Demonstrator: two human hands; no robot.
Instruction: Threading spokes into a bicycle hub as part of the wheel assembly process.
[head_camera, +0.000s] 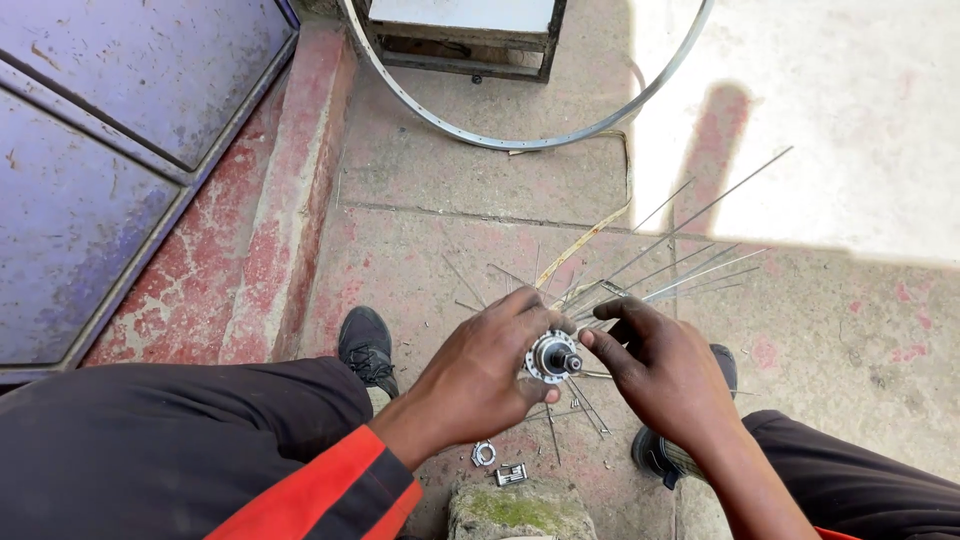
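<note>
A small metal wheel hub (553, 356) sits between the two hands, up above the floor. Thin metal spokes (680, 262) stick out from it like a fan, pointing away from the person. The left hand (478, 375) wraps around the hub and grips it tight. The right hand (660, 368) pinches the end of the hub with its fingertips (590, 340). Under the hands, two little metal parts (497, 463) lie on the red and grey concrete floor (420, 250), near a mossy stone (518, 510). A black shoe (366, 345) rests close by. Farther off, a big round metal rim (520, 140) lies on the floor.
</note>
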